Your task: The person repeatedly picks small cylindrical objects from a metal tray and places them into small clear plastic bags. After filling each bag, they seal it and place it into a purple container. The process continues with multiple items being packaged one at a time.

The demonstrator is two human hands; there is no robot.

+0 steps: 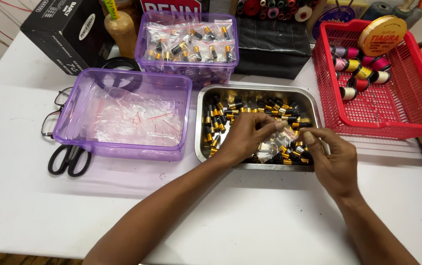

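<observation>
My left hand (pixel 248 135) and my right hand (pixel 333 159) meet over a steel tray (pixel 257 91) full of several small black-and-gold cylindrical parts (pixel 230 110). Together both hands pinch a small clear plastic bag (pixel 278 138) that hangs between their fingertips above the tray's right half. A few of the parts seem to lie inside the bag, but blur hides how many.
A purple tub (pixel 122 78) of empty clear bags sits left of the tray; a second purple tub (pixel 189 46) behind holds filled bags. A red basket (pixel 419 105) with thread spools stands right. Black scissors (pixel 68 159), glasses (pixel 54 115) and a black box (pixel 66 32) lie left.
</observation>
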